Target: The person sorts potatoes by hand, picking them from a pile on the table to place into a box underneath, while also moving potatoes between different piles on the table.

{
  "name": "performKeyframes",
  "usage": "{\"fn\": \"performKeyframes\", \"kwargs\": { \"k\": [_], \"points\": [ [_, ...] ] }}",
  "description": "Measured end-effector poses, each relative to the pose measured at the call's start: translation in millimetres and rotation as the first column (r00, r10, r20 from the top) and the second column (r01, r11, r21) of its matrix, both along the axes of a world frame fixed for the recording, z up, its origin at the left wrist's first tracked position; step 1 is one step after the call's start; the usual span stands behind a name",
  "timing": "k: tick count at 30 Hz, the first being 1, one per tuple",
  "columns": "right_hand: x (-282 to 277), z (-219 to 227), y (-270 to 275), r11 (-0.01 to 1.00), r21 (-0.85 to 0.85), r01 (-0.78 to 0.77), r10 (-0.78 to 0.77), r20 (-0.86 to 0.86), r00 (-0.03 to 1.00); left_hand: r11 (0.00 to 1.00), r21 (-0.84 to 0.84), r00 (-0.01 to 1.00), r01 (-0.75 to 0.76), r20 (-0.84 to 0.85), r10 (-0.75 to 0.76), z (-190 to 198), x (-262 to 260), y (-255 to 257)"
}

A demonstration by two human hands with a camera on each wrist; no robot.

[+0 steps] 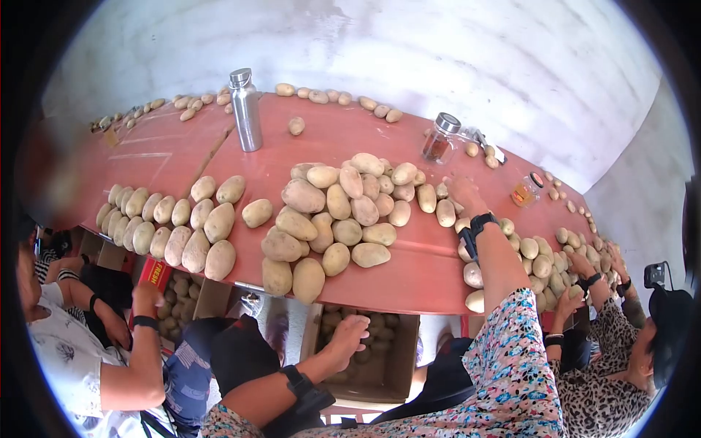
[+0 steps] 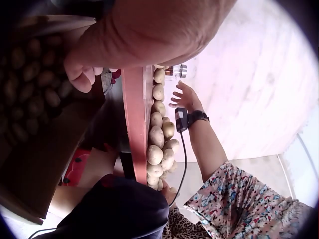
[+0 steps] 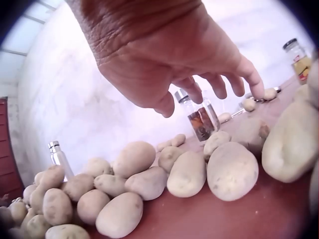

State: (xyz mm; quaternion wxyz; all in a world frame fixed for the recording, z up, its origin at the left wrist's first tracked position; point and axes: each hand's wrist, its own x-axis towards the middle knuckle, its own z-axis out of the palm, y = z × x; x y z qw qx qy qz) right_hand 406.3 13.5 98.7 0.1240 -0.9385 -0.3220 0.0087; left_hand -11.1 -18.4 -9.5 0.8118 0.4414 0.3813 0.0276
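Observation:
My right hand (image 1: 465, 196) reaches over the red table (image 1: 431, 281), its fingers spread and loosely bent with nothing in them. Just below it, in the right wrist view, several potatoes (image 3: 233, 171) lie in a row. A larger heap of potatoes (image 1: 338, 201) is piled to its left. My left hand (image 1: 347, 341) hangs below the table's front edge, over a cardboard box (image 1: 404, 365) with potatoes inside. Loosely curled and empty, the left fingers (image 2: 79, 74) show near the box in the left wrist view.
A steel bottle (image 1: 246, 109) and a glass jar (image 1: 440, 139) stand towards the back, with a smaller jar (image 1: 526, 191) further right. Rows of potatoes (image 1: 179, 247) lie at the left. People sit on both sides, one with hands among potatoes (image 1: 540, 266) at the right.

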Motion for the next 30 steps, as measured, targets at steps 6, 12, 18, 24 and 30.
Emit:
{"fn": "performKeyframes", "kwargs": {
  "k": [6, 12, 18, 24, 30],
  "points": [
    [25, -23, 6, 0.965, 0.048, -0.257, 0.261, -0.147, 0.954, 0.999, 0.006, 0.999, 0.049, 0.011, -0.049, 6, 0, 1],
    [7, -33, 16, 0.966, 0.126, -0.226, 0.252, -0.263, 0.931, 0.998, 0.018, 0.998, 0.064, 0.0, -0.064, 8, -2, 0],
    [-35, -17, 18, 0.975, -0.148, -0.164, 0.146, -0.128, 0.981, 0.994, 0.048, 0.995, 0.101, 0.011, -0.101, 10, -2, -4],
    [-44, -26, 16, 0.96, -0.196, -0.198, 0.184, -0.088, 0.979, 0.983, 0.101, 0.988, 0.155, -0.031, -0.153, 14, 0, -6],
    [-95, -16, 2, 0.979, -0.16, -0.128, 0.131, 0.008, 0.991, 0.965, 0.129, 0.974, 0.227, -0.022, -0.226, 18, 0, -9]
  ]
}}
